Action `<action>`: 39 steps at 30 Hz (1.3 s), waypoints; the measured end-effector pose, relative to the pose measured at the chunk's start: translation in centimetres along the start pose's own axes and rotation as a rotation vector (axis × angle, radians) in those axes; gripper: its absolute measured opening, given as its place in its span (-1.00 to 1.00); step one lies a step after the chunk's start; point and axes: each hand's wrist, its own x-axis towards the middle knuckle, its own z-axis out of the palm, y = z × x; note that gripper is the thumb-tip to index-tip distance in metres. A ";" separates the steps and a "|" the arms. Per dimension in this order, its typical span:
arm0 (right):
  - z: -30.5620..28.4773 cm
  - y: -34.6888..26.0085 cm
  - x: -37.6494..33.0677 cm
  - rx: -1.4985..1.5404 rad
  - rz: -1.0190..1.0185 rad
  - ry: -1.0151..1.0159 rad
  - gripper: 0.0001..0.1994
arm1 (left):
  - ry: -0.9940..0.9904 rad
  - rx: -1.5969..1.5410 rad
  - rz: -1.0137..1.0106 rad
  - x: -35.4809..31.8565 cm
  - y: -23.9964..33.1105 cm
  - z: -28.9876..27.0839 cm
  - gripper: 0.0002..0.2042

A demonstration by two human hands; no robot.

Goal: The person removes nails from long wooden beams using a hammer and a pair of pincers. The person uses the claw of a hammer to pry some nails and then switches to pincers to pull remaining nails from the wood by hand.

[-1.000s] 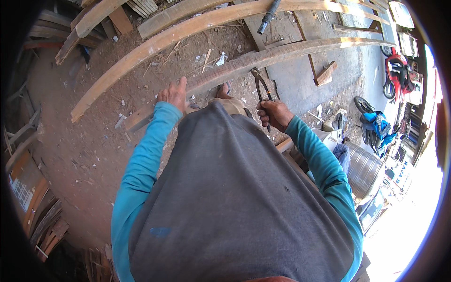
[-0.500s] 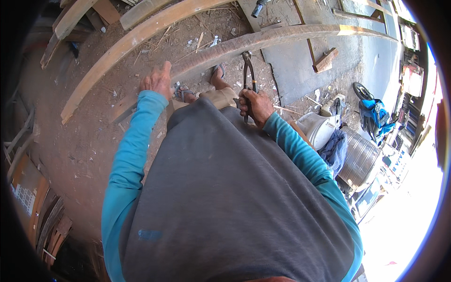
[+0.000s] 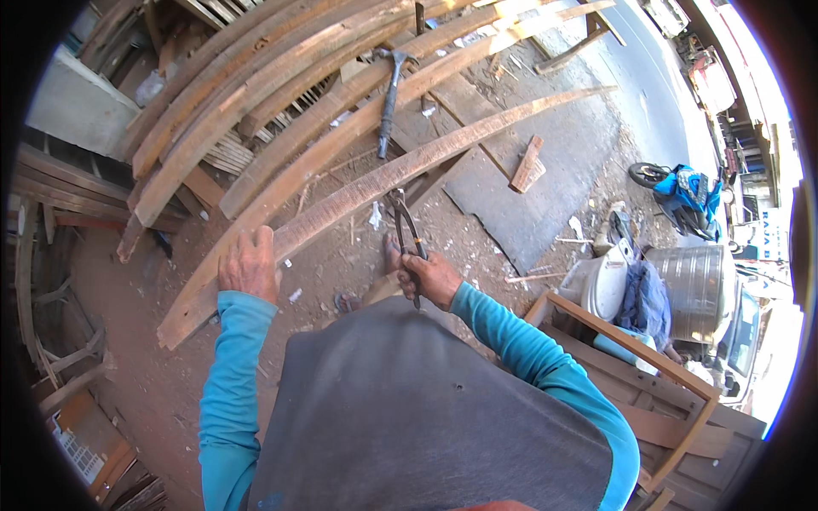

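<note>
A long curved wooden beam [image 3: 452, 145] with a rough edge slants across in front of me. My left hand [image 3: 250, 266] is wrapped over its near-left end, where another beam lies close by. In my right hand [image 3: 433, 279] is a pair of pincers [image 3: 407, 223] with dark handles, gripped low down. The pincers' jaws are up against the near side of the rough beam; whether they bite on anything is too small to tell. Beyond it, a hammer [image 3: 388, 106] with a dark handle lies across the neighbouring beams, its head toward the far side.
Several curved beams [image 3: 281, 72] are stacked at the far left. A grey sheet [image 3: 545, 183] lies on the ground with a wood block [image 3: 527, 164] on it. On the right stand a metal drum [image 3: 694, 289], a white bucket [image 3: 601, 289], a wooden frame [image 3: 626, 341] and a blue motorbike [image 3: 684, 196].
The view has tilted and shifted, bringing the hammer and more stacked beams into sight. Both hands appear lower in the picture; the pincers are still in my right hand, against the beam.
</note>
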 end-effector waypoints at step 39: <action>1.5 -0.7 1.5 -0.004 -0.042 -0.022 -0.87 | -0.574 -0.219 0.013 0.3 -15.1 -11.0 -0.33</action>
